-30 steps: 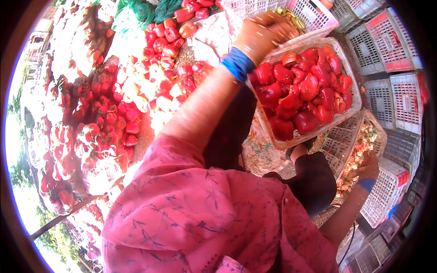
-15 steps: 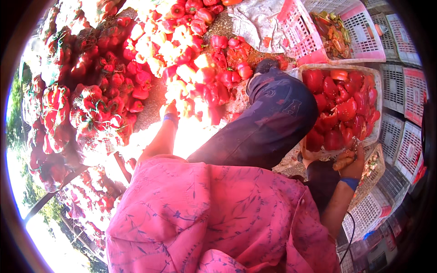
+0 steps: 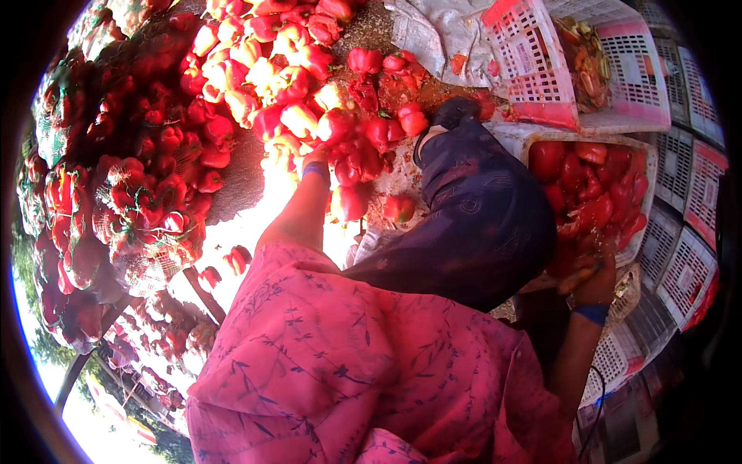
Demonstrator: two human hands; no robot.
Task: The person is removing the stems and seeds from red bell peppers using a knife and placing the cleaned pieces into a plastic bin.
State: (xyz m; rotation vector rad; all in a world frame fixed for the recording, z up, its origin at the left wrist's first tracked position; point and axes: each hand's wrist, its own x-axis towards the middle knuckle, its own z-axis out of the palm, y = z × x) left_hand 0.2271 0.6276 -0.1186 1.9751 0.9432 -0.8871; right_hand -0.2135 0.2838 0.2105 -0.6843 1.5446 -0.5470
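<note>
My left hand [image 3: 315, 157], with a blue band at the wrist, reaches into a loose heap of red bell peppers [image 3: 336, 124] and touches some of them. Strong sunlight and the peppers hide most of its fingers. At the near edge of a pale crate [image 3: 648, 201] is my right hand [image 3: 593, 283], in shade, with a blue band too. Its fingers are curled in; what they hold, if anything, I cannot make out. Inside that crate lie red peppers [image 3: 591, 185], several of which look cut or hollowed.
Net sacks of red peppers [image 3: 147, 201] are piled at the left. A pink-and-white crate [image 3: 533, 62] holding pepper scraps [image 3: 585, 66] stands at the far right. Stacked crates [image 3: 680, 232] line the right side. My bent leg [image 3: 471, 209] lies between the heap and the pale crate.
My left hand has moved right and farther into the pepper heap. The right hand stays by the crate's near edge, now darker and blurred. The whole view has shifted slightly.
</note>
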